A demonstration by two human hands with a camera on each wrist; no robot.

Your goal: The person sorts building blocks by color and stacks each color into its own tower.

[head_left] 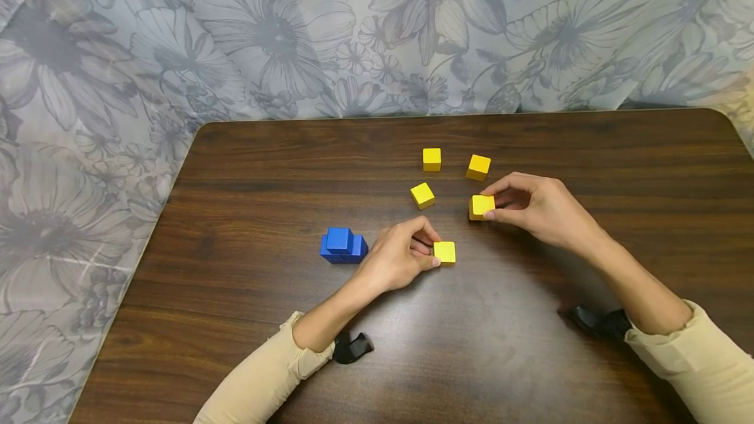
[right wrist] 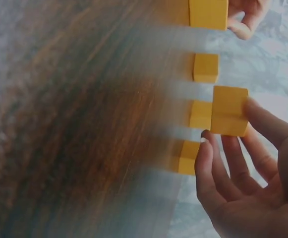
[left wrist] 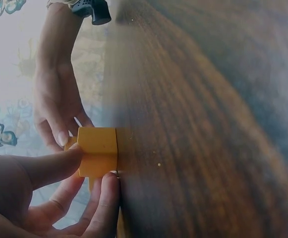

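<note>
My left hand (head_left: pixel 396 255) pinches a yellow cube (head_left: pixel 444 252) between thumb and fingers near the middle of the table. Seen from the left wrist, this yellow cube (left wrist: pixel 98 151) stands with its base against the wood. Farther back and to the right, my right hand (head_left: pixel 542 209) grips another yellow cube (head_left: pixel 482 207) by its right side. In the right wrist view that yellow cube (right wrist: pixel 230 111) is held by the thumb and fingertips, a little off the tabletop. Just left of my left hand is a small stack of blue cubes (head_left: pixel 340 241), one on top of others.
Three loose yellow cubes lie beyond the hands: one at the back (head_left: pixel 432 159), one to its right (head_left: pixel 478 167) and one nearer (head_left: pixel 422 195). The brown wooden table (head_left: pixel 247 175) ends at a flower-printed cloth (head_left: pixel 277 38). A black wrist device (head_left: pixel 352 348) hangs by the left sleeve.
</note>
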